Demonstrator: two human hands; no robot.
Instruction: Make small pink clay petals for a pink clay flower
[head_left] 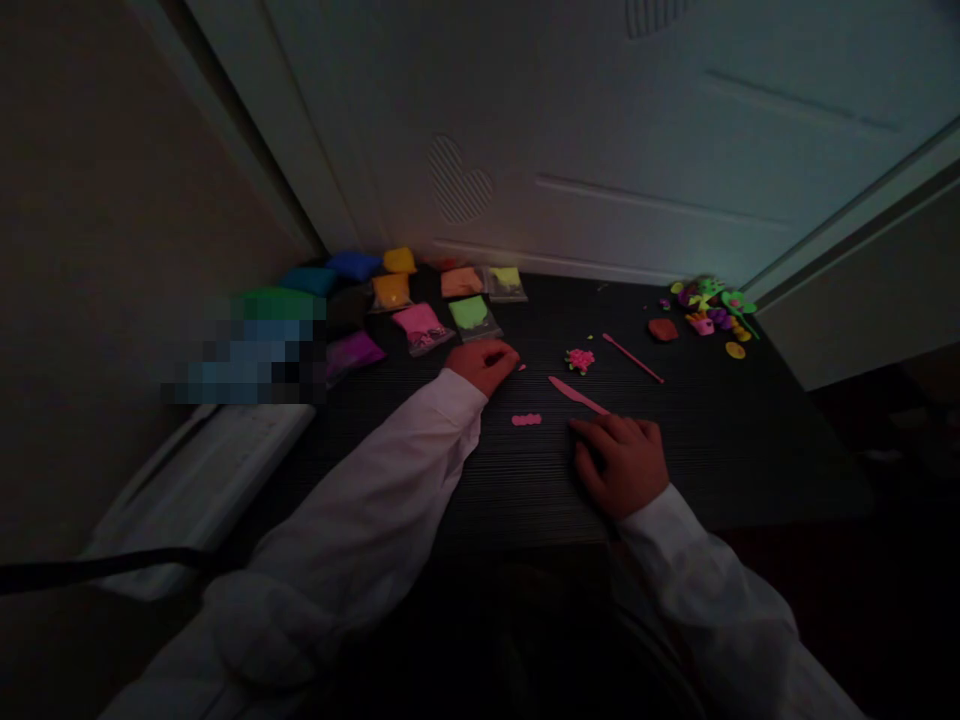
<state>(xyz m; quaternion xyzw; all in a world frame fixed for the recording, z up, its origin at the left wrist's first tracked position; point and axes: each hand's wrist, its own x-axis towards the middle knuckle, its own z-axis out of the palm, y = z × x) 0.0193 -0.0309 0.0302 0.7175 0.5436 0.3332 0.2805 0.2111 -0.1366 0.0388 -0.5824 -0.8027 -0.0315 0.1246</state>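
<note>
Hand left [481, 366]; curled inward; hand right [622, 462]; palm-down, arched

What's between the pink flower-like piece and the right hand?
In the head view, the pink knife lies between the pink flower-like piece and the right hand.

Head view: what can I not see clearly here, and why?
In the head view:
Left hand: whether it holds anything; its curled pose and dim light hide this.
Pink knife: its handle end, hidden by the right hand.
Pixelated patch at left: its contents, lost in blocks.
Colourful pile at right: separate pieces, too small and overlapping.
Sleeves: upper ends, cut by bottom edge.
</note>
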